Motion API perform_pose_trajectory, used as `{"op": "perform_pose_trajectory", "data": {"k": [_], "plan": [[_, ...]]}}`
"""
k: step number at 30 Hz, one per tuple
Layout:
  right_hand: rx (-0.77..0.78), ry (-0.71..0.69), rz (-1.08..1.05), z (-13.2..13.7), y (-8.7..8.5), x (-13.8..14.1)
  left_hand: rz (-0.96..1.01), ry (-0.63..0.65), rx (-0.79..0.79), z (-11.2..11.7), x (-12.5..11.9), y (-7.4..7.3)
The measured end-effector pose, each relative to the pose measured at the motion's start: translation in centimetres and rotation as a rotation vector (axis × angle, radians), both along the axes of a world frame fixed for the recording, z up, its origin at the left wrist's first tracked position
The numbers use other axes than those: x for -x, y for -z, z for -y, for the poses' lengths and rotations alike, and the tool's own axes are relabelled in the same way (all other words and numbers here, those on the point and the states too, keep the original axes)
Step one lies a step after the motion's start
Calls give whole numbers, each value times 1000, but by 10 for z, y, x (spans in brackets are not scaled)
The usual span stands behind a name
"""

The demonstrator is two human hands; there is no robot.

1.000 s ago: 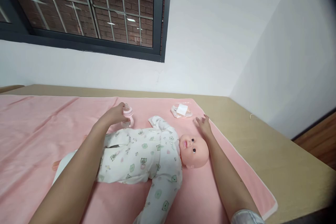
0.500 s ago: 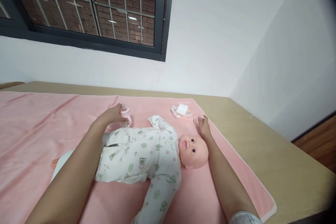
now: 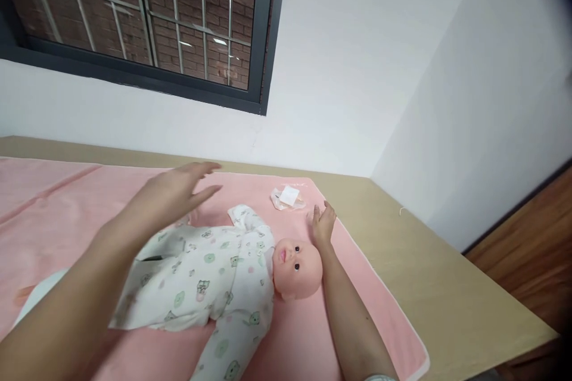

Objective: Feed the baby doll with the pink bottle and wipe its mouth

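A baby doll [image 3: 232, 274] in a white printed sleepsuit lies on its back on a pink cloth [image 3: 75, 190], its head [image 3: 297, 268] to the right. My left hand [image 3: 172, 193] hovers above the doll's body, fingers stretched out and empty. The small pink bottle seen earlier is hidden behind this hand. My right hand [image 3: 322, 223] is raised just beyond the doll's head, fingers apart, holding nothing.
A small white packet [image 3: 288, 196] lies on the pink cloth near its far right corner. The cloth covers a tan tabletop [image 3: 438, 297] set against white walls. A barred window [image 3: 147, 18] is above on the left. Wooden floor [image 3: 531, 250] shows at the right.
My left hand has let go of the pink bottle and lifted up with fingers spread. My right hand has risen slightly. The view has shifted to the right.
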State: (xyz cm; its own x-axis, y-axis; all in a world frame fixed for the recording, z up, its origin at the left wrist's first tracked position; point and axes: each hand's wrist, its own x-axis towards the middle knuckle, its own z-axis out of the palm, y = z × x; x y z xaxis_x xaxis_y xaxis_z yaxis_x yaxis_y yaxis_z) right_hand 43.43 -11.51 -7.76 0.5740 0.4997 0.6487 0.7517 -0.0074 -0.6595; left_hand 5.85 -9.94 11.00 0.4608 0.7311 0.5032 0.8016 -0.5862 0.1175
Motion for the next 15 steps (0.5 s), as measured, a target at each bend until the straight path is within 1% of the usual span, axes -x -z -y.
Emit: {"op": "perform_pose_trajectory", "data": {"k": [1,2,4,5,6,8,11,13,15], "plan": [[-24,-25,41,1,-3,2,-57,18,-18,9,-19,-3],[-43,-55,73,2,-5,5,-113,72,-18,16,-38,-3],[-68,-124,117,5,-8,9,-202,266,47,21,-74,-1],[-74,-156,129,6,-10,12,-232,380,115,22,-91,1],[-76,-186,136,6,-11,14,-241,471,215,21,-106,4],[-60,-249,137,7,-12,19,-253,617,469,18,-133,13],[0,-338,110,7,-13,28,-329,714,700,13,-166,27],[44,-376,90,5,-12,32,-397,733,844,8,-184,37],[70,-403,86,5,-12,35,-459,723,984,4,-197,47]]}}
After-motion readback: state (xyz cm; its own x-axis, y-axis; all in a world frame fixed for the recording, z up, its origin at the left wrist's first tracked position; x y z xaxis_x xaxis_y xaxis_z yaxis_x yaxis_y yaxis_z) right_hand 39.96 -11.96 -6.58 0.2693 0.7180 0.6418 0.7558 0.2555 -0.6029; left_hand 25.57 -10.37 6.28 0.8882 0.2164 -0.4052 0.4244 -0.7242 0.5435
